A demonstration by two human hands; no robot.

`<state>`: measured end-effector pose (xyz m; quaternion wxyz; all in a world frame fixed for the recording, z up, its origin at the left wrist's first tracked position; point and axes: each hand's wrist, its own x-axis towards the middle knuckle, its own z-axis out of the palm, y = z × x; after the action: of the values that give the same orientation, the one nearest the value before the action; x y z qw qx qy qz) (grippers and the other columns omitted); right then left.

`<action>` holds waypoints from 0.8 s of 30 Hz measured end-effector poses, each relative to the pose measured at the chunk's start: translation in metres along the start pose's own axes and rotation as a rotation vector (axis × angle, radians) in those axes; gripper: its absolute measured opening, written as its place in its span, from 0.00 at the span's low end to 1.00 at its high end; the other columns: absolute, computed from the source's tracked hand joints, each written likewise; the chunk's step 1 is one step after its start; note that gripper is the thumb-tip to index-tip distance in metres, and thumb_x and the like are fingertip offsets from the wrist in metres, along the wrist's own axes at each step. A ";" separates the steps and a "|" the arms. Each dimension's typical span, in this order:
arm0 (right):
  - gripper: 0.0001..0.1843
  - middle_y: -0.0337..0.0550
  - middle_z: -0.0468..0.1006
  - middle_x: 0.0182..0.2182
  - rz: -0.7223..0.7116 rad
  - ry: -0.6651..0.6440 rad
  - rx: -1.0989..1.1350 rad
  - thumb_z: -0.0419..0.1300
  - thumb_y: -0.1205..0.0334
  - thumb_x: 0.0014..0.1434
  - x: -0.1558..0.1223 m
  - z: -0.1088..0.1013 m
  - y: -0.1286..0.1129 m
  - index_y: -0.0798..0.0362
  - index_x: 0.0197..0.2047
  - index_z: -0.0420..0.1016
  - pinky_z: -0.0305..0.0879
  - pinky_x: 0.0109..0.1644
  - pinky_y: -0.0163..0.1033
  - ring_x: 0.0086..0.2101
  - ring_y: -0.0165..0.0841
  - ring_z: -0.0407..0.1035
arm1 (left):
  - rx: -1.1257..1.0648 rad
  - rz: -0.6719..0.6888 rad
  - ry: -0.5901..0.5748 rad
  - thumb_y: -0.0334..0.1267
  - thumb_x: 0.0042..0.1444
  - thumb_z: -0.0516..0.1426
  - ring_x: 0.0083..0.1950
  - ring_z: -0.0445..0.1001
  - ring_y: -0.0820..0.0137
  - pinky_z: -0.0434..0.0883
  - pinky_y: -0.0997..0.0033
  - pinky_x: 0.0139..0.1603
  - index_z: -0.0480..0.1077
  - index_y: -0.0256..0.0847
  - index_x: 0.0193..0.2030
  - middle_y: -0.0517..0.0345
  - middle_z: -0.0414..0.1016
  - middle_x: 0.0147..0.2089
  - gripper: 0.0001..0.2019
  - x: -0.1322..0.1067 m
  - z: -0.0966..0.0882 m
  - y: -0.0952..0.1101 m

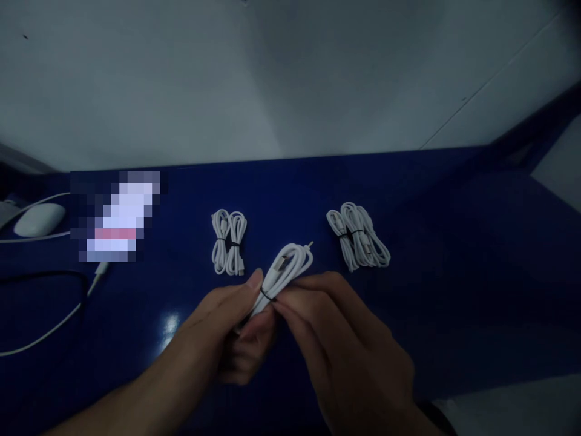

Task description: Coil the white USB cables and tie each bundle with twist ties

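Note:
A white USB cable [290, 266], coiled into a bundle, is held up above the table. Its metal USB plug shows near the top of the coil, and another plug tip pokes out at the upper right. My left hand [240, 327] is closed around the lower end of the coil, thumb on top. A thin black tie [267, 295] wraps the middle of the bundle. At this tie, the fingertips of my right hand [336, 321] are pinched together against the coil's right side; the tie's end is hidden by them.
Behind my hands, two tied white cable bundles [229, 242] lie side by side on the blue table [281, 188]. Several more bundles [358, 236] lie to the right. At left are a pixelated lit phone [120, 218], its plugged-in cord [100, 270] and a white rounded object [40, 220]. A pale wall [181, 85] rises behind.

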<state>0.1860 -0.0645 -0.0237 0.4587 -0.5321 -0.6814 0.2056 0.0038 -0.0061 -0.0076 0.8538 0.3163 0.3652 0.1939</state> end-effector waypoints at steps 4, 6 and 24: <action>0.16 0.37 0.89 0.44 0.027 0.020 0.093 0.60 0.74 0.77 0.004 -0.002 -0.004 0.42 0.53 0.82 0.83 0.40 0.33 0.39 0.33 0.86 | 0.008 0.005 0.014 0.62 0.79 0.54 0.26 0.43 0.74 0.46 0.74 0.24 0.59 0.43 0.29 0.68 0.51 0.27 0.31 -0.001 0.000 -0.002; 0.14 0.35 0.89 0.39 0.084 0.060 0.142 0.60 0.73 0.77 0.008 -0.003 -0.007 0.44 0.48 0.83 0.82 0.38 0.33 0.35 0.31 0.86 | 0.027 0.014 0.038 0.63 0.79 0.54 0.26 0.44 0.74 0.48 0.74 0.24 0.63 0.43 0.30 0.67 0.53 0.27 0.31 -0.002 0.002 -0.002; 0.15 0.28 0.73 0.28 0.337 -0.025 0.526 0.57 0.64 0.83 0.016 0.001 -0.015 0.45 0.40 0.75 0.62 0.29 0.31 0.25 0.25 0.62 | 0.569 0.380 0.484 0.55 0.71 0.63 0.43 0.83 0.57 0.86 0.64 0.44 0.84 0.53 0.39 0.54 0.86 0.40 0.14 -0.020 0.019 -0.006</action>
<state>0.1765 -0.0548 -0.0061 0.5317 -0.4979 -0.5126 0.4546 0.0055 -0.0286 0.0084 0.5710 0.5467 0.5292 0.3083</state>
